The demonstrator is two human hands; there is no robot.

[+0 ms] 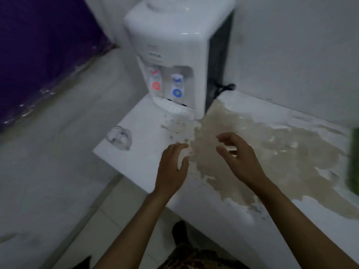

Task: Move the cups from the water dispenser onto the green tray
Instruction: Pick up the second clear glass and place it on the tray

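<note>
A white water dispenser (174,55) with a red tap and a blue tap stands at the back of a white counter (139,123). No cup shows under the taps. A clear glass cup (120,138) lies near the counter's left corner, blurred. Only a sliver of the green tray (354,160) shows at the right edge. My left hand (172,169) and my right hand (238,156) hover over the counter in front of the dispenser, fingers apart, holding nothing.
A large brownish stain (262,152) spreads across the counter from the dispenser toward the right. A black cord (225,87) hangs beside the dispenser. A purple covered surface (38,55) fills the left. The floor (58,191) lies below the counter's left edge.
</note>
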